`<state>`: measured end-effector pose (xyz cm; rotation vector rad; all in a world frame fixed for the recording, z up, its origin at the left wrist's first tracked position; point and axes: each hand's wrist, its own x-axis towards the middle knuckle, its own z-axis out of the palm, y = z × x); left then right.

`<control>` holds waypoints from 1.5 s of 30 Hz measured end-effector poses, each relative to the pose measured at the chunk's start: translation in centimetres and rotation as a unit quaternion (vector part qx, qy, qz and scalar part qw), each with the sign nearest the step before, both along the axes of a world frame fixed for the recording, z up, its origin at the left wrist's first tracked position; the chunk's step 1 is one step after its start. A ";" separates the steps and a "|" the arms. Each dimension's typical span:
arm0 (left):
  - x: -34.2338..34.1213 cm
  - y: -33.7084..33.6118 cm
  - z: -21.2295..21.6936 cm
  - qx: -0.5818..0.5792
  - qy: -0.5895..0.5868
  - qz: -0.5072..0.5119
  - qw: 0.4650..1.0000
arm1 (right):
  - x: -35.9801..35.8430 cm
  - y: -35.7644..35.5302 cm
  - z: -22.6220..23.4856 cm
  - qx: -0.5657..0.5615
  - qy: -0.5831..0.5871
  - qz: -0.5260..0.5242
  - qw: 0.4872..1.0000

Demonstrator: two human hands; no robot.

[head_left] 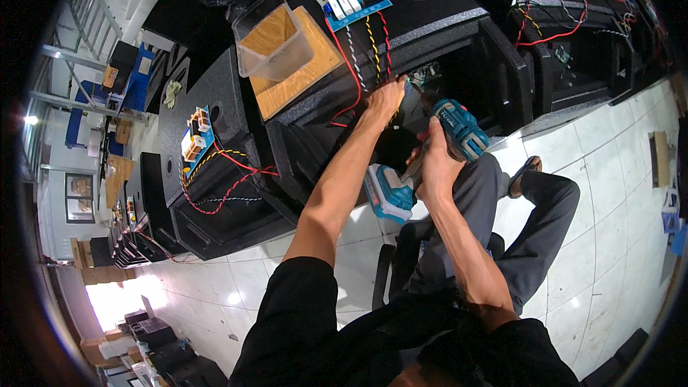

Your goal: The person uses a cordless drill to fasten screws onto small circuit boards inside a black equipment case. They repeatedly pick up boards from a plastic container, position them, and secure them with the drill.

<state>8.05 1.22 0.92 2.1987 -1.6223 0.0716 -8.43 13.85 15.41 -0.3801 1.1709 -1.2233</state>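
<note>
Right hand (433, 165) grips a blue drill (430, 154), fingers closed; left hand (387, 97), arm outstretched, reaches into the black cabinet (459, 36), its grip hidden

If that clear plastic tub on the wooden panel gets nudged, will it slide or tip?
The clear plastic tub looks empty and thin-walled, so it is probably light and would slide easily on the smooth wooden panel. It is fairly tall for its base, so a push near the rim might tip it. It sits by the panel's edge, so it may drop off.
</note>
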 end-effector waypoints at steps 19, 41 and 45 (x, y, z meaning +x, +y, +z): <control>-0.4 0.6 1.9 0.054 0.003 -0.016 0.998 | 0.7 0.0 -0.4 -0.015 0.025 0.011 1.000; -1.2 0.1 1.7 -0.196 -0.078 -0.047 0.976 | 0.2 -0.6 -0.3 -0.007 0.043 0.014 0.999; 1.2 0.0 -0.8 -0.029 -0.079 0.003 0.996 | 0.9 -0.3 -0.3 -0.019 0.040 0.026 0.999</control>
